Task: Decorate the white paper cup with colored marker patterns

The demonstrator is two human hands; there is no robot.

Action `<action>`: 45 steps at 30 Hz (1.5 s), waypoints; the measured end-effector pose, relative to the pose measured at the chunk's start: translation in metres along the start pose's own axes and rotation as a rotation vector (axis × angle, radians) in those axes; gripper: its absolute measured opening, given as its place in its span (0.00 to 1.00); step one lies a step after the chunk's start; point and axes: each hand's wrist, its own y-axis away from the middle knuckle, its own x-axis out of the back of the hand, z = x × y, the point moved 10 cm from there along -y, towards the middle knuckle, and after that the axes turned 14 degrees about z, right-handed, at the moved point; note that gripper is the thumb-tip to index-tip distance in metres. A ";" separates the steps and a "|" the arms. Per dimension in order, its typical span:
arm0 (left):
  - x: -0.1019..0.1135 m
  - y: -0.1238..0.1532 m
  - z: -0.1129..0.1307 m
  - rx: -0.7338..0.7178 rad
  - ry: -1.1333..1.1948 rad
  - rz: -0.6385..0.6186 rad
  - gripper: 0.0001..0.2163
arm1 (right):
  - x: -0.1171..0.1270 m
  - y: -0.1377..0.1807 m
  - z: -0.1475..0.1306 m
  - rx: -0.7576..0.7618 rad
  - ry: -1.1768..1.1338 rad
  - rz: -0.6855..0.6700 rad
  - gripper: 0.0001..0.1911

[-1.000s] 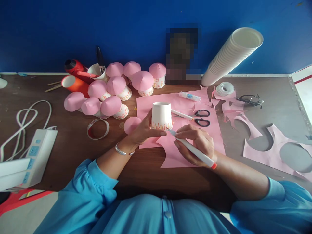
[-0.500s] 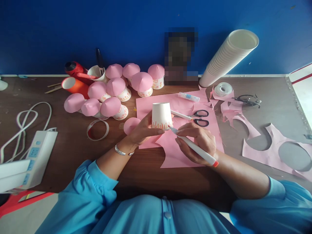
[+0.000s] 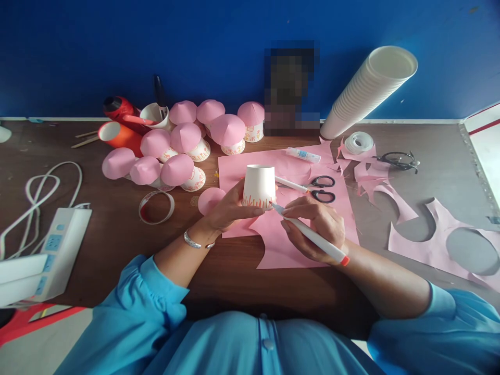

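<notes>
My left hand grips a white paper cup, held bottom up, with its thumb along the rim. Orange and reddish strokes run around the cup's lower edge. Between the fingers and thumb of my right hand is a white marker with an orange end, its tip at the strokes near the rim. Beneath both hands lies pink paper. Just beyond the right hand are scissors and a second white marker. A small pink paper cone sits beside my left wrist.
Several cups with pink cone roofs stand at the back left. A tall stack of paper cups leans against the blue wall. Glue, tape, glasses and paper scraps lie right; a power strip lies left.
The cup has tilted slightly and shifted a touch to the right in my left hand. The marker tip stays at the rim; my right hand has barely moved.
</notes>
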 end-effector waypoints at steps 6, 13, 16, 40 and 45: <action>0.001 0.000 0.001 -0.023 -0.072 0.000 0.26 | -0.001 0.000 0.002 -0.026 0.002 -0.010 0.12; -0.004 0.001 0.004 -0.035 -0.063 -0.046 0.26 | -0.001 0.003 0.002 -0.008 0.013 -0.010 0.11; -0.005 0.002 0.003 -0.031 -0.074 -0.051 0.26 | -0.002 0.003 0.002 -0.006 0.011 -0.012 0.10; -0.002 0.002 0.000 -0.002 -0.086 -0.024 0.26 | -0.004 0.002 0.003 -0.007 0.006 -0.021 0.11; -0.003 0.002 -0.001 0.003 -0.077 -0.041 0.25 | -0.003 0.002 0.002 0.007 0.018 -0.016 0.10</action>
